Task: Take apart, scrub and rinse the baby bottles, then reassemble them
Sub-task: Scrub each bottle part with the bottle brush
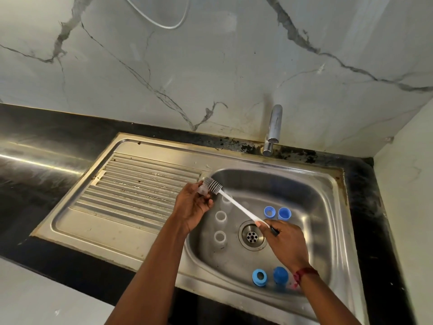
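Centre frame, over the left rim of the sink (pixel 335 184), the left hand (pixel 194 207) has its fingers curled round a small clear bottle part (pixel 203 190), translucent and hard to make out. The grey ribbed head of the bottle brush (pixel 212 185) is right against it. The long white handle slants down to the right, where the right hand (pixel 285 242) pinches its end, thumb on top. Down in the basin, three clear bottles (pixel 221 216) stand open-mouthed just left of the drain (pixel 251 235). Two blue pieces (pixel 269 211) sit right of centre behind the handle, and two more blue pieces (pixel 259 276) near the lower right. Chrome tap (pixel 273 130) above.
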Demonstrator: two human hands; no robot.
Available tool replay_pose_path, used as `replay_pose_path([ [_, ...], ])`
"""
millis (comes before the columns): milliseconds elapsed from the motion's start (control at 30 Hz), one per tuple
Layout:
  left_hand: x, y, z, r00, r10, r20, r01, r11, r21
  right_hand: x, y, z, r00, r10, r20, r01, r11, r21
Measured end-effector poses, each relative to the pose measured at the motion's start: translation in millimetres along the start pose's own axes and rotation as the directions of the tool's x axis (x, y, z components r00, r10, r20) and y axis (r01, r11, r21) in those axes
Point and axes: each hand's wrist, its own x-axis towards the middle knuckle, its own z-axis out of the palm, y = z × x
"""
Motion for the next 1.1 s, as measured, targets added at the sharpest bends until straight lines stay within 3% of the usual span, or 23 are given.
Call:
replay_pose_path([
  [233, -2.5, 8.8, -2.8, 0.998, 0.018, 0.065, -0.026, 0.991, 0.128, 4.5, -3.4, -6.7, 0.998, 0.029, 0.052, -0.031, 0.999, 0.042],
  [433, 0.8, 6.4, -5.7, 0.981, 0.185, -0.056, -0.163, 0.949, 0.271, 2.9, -1.1, -5.7, 0.998, 0.018, 0.054, -0.022, 0.998, 0.065],
  [667, -2.7, 4.0, -11.1, 0.971, 0.227, -0.07, -0.21, 0.957, 0.2, 1.8, -0.7, -7.4, 0.998, 0.011, 0.056, -0.014, 0.998, 0.054],
  [867, -5.1, 3.9, -9.1, 0.979, 0.184, -0.09, -0.186, 0.982, -0.016, 1.9, -0.4, -5.1, 0.998, -0.004, 0.058, 0.003, 1.0, 0.02],
  [1100, -3.6, 1.4, -5.2, 0.965, 0.222, -0.141, -0.214, 0.974, 0.074, -1.0, -1.6, -9.2, 0.997, -0.042, 0.061, 0.046, 0.997, -0.054],
])
